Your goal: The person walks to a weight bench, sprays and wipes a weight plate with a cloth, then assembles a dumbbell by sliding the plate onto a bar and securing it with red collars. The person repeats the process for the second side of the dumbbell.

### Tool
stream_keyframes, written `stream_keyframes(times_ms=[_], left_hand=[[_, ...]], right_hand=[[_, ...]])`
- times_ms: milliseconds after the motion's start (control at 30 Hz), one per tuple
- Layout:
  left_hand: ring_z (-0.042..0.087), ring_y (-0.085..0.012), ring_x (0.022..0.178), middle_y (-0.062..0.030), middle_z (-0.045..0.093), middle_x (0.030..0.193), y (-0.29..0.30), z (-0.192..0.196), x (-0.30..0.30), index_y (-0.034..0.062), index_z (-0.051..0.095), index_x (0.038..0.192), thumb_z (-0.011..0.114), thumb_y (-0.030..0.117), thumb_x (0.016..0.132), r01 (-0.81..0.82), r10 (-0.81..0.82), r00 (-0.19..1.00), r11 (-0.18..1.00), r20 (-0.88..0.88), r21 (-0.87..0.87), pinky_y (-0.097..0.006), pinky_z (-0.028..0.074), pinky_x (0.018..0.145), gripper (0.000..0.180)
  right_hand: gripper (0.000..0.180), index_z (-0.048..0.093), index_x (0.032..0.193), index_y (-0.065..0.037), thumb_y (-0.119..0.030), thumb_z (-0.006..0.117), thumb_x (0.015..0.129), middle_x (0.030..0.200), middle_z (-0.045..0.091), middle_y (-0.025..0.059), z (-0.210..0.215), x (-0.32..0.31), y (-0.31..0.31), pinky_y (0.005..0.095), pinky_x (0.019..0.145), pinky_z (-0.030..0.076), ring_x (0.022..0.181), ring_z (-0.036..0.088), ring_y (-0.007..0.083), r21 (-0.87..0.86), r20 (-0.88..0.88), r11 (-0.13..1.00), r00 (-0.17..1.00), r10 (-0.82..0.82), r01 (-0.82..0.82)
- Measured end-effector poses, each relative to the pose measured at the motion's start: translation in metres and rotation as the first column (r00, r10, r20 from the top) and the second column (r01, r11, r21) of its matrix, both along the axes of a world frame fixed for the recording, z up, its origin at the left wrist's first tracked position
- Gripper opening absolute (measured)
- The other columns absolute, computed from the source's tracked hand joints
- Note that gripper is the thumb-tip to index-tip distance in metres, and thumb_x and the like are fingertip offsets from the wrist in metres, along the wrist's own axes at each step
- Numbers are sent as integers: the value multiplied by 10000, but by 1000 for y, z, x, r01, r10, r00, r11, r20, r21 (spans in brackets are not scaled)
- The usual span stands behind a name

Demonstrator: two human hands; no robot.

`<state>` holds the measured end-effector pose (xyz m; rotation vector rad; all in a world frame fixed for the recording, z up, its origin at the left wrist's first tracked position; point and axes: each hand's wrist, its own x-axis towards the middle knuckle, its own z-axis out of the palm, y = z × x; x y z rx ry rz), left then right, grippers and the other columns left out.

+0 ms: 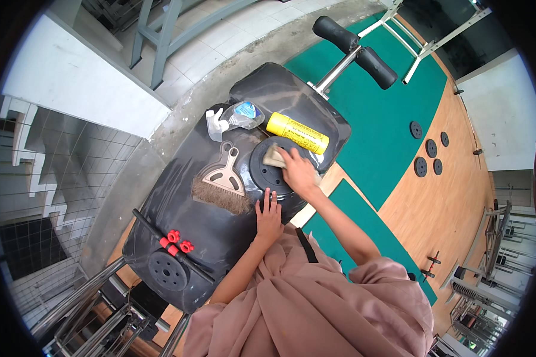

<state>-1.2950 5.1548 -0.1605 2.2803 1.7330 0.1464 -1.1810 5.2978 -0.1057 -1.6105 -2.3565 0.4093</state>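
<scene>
A black round weight plate [267, 172] lies flat on the black padded bench [190, 152]. My right hand [299, 171] is closed on a folded beige cloth [273, 156], which presses against the plate's top face. The fingers of my left hand [269, 219] are stretched out, their tips at the plate's near edge. Just beyond the plate lies a yellow cylindrical roll [298, 133]. A clear spray bottle [241, 116] with a white trigger rests on its side, farther left. Left of the plate sits a beige hand brush [223, 177] with brown bristles.
A dumbbell bar [199, 269] with red collars and another weight plate [168, 271] lie on the bench's near left end. Padded rollers [357, 50] stick out at the far right. Several plates [420, 166] lie on the wooden floor beside a green mat [363, 119].
</scene>
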Motion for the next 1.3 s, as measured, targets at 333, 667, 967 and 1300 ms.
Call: stream_keyframes(times_ms=[333,667,967,1300], left_hand=[[130,-348,1396,-181,301,1429,0,-1,-2,30,549,963,723,219,590,-3,4,1000,1000,-27,12,-561,258,1007,454],[105,-333,1405,-170,269,1455,3,10,-1,30,561,961,687,134,635,-3,3,1000,997,5,-73,-539,314,979,365],[117,-372,1394,-210,272,1437,-2,-10,0,30,539,930,728,206,579,-4,3,1000,999,29,36,-552,300,959,435],[83,-338,1407,-174,242,1465,3,6,-3,24,540,1015,696,176,634,16,-15,1000,995,10,-102,-553,329,960,439]], right_hand=[[505,494,1246,-134,-92,578,749,1085,559,193,-19,21,28,456,719,519,818,635,365,-168,114,965,976,-186,203],[499,485,1240,-120,-80,568,749,1075,547,179,-19,-4,53,450,694,522,783,636,367,-82,194,988,974,-116,134],[489,417,1242,-33,-117,573,786,1085,553,198,-16,50,17,461,733,515,854,628,381,-255,142,914,947,-287,315],[439,449,1148,-37,-86,600,738,1017,551,203,-26,26,45,453,693,521,790,637,366,-106,207,962,952,-225,251]])
